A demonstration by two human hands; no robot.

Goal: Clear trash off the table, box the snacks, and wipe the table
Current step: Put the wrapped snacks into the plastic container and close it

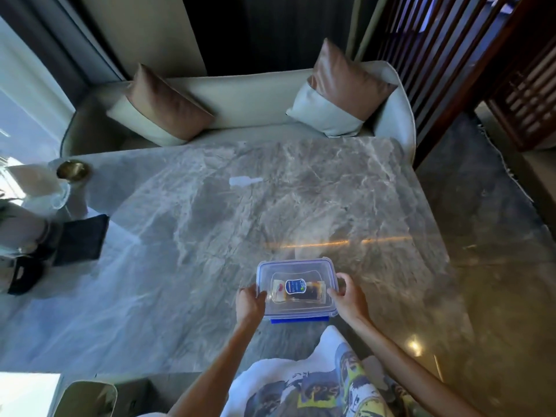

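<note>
Now my left hand (249, 303) and right hand (349, 296) clasp the clear, blue-rimmed box (296, 268) at lower centre, lid on, a blue-labelled snack (304, 291) inside.

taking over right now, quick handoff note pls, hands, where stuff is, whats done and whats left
Left hand grips the left edge of the clear box; right hand grips its right edge.
The box sits near the front edge of the table, lid on, snack packet inside.
White scrap lies mid-table; dark cloth lies at the left side.
Done: snack boxed.
Left: near blue clip looks unlatched, bin the scrap, wipe the table.
</note>
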